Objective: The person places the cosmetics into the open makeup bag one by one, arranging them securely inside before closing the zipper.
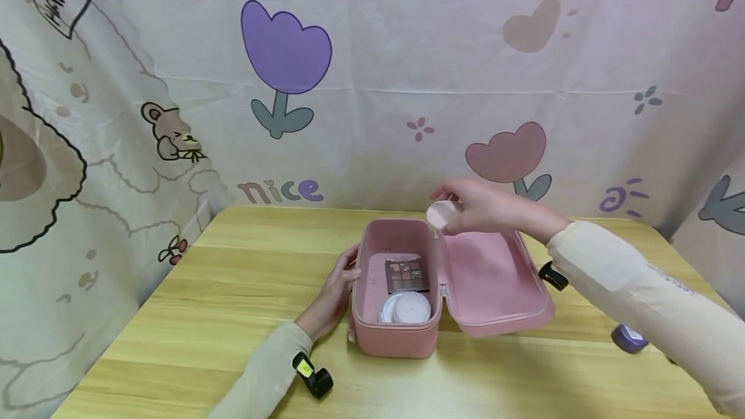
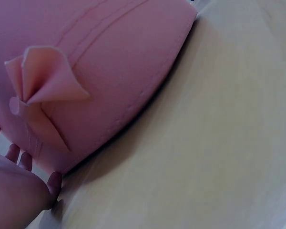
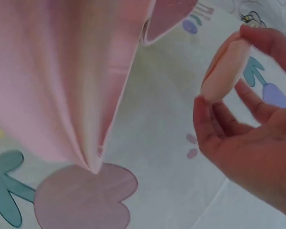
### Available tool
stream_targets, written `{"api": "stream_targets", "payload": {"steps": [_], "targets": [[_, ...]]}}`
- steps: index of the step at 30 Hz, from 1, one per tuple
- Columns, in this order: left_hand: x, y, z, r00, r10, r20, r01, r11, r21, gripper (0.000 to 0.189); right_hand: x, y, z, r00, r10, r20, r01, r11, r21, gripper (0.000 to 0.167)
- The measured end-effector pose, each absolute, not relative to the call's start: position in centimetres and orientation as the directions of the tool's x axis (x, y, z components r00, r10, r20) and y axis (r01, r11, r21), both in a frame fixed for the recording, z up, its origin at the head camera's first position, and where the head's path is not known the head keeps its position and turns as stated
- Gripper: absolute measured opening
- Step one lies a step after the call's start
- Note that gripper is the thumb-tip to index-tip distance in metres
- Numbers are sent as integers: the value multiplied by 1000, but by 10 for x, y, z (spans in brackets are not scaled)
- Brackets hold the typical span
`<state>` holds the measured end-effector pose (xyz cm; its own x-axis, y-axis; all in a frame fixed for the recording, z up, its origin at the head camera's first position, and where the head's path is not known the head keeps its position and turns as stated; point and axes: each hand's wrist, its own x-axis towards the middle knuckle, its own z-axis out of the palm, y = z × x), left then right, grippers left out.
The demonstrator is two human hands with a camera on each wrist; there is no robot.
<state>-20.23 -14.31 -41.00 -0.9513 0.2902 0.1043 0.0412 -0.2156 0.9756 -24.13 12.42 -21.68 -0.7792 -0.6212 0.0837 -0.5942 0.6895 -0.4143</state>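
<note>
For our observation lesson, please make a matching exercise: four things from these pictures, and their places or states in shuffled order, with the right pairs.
1. Left hand
2. Right hand
3. Palette
4. Lid

A. lies inside the case
B. folded open
C. touches the case's outside
D. pinches a pale disc

Pairs: 1-C; 2-D; 3-A; 4-B

The left forearm (image 1: 262,367), in a cream sleeve, rises from the bottom edge of the head view, left of centre, and its left hand (image 1: 332,297) reaches up and right with the fingers extended and the thumb apart. The sleeved right forearm (image 1: 628,290) slants in from the lower right; past a bare wrist (image 1: 550,224), the right hand (image 1: 482,207) points leftward, right of centre, thumb and fingers bent in a pinch.
</note>
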Motion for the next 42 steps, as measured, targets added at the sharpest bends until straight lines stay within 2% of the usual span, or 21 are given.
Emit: {"api": "stream_targets", "payload": {"steps": [7,12,20,42], "targets": [[-202,-145,-409,-948,297,114,52,-207,977,71,-246,113,-220,-730,-681,66,-652,663,-368,42],[-200,-144,-409,-947,301,112,52,-200,978,68,-247,100,-221,-717,-693,69,-666,654,-358,38],[-198,-141,-411,-948,294,120,57,-216,975,70,-244,84,-225,-755,-656,8,-594,678,-434,57],[-197,-140,-410,-952,282,122,61,-215,975,69,-248,73,-243,-742,-671,6,-629,691,-356,51]]}}
